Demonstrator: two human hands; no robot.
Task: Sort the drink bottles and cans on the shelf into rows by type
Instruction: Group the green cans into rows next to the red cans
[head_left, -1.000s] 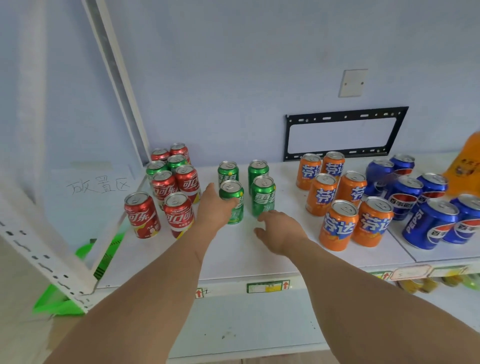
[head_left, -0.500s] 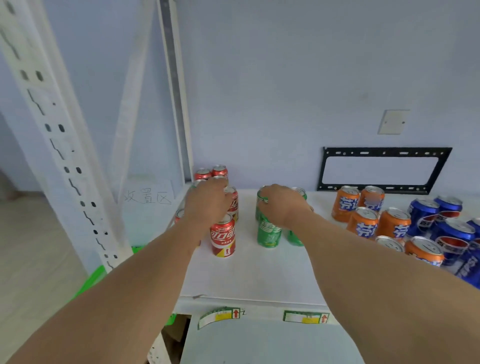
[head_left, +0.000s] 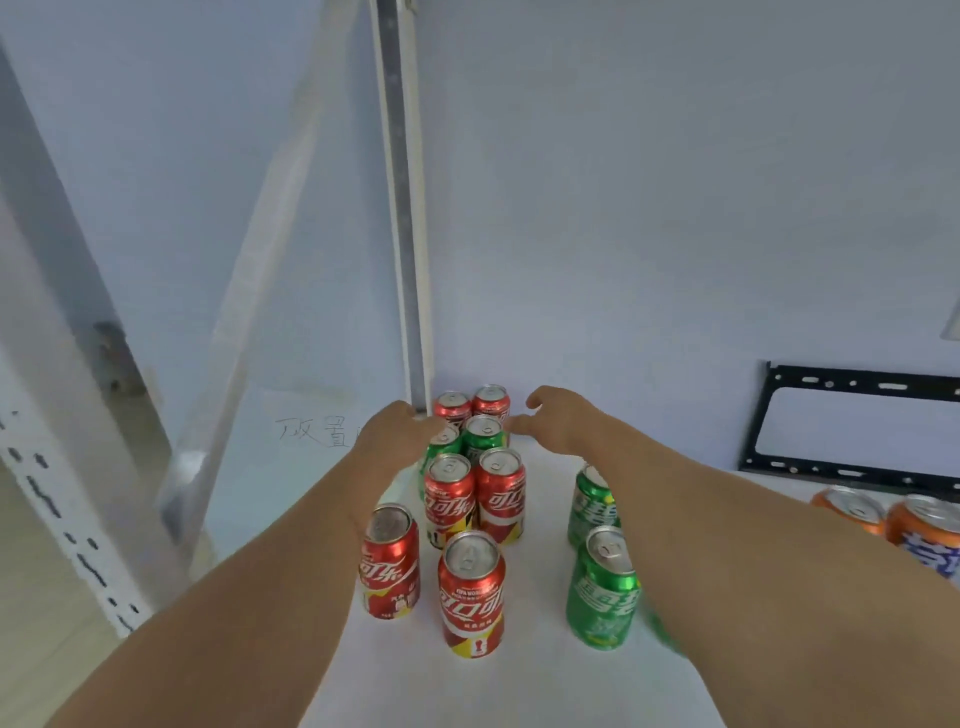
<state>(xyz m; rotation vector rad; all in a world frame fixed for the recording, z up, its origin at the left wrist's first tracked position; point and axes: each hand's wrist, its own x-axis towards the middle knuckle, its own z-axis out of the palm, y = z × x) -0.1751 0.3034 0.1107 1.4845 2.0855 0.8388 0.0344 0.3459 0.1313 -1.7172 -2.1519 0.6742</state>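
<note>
Red cola cans stand in pairs on the white shelf (head_left: 519, 686): a back pair (head_left: 491, 401), a middle pair (head_left: 449, 493) and a front pair (head_left: 471, 592). Two green cans (head_left: 484, 436) stand between the back and middle red pairs. My left hand (head_left: 400, 431) is against the left one of these (head_left: 445, 441), fingers loosely curved, not closed round it. My right hand (head_left: 556, 415) hovers with fingers spread, its fingertips close to the right green can. Two more green cans (head_left: 605, 587) stand to the right, partly behind my right forearm.
Orange cans (head_left: 930, 530) show at the right edge. A grey upright post (head_left: 405, 260) rises right behind the back red cans. A perforated white shelf upright (head_left: 62, 509) slants at the left. The black wall bracket (head_left: 857, 421) hangs at the far right.
Both hands have moved back and left, from the front cans to the two green cans among the red ones. The view has swung left and closer, so the blue cans are out of sight.
</note>
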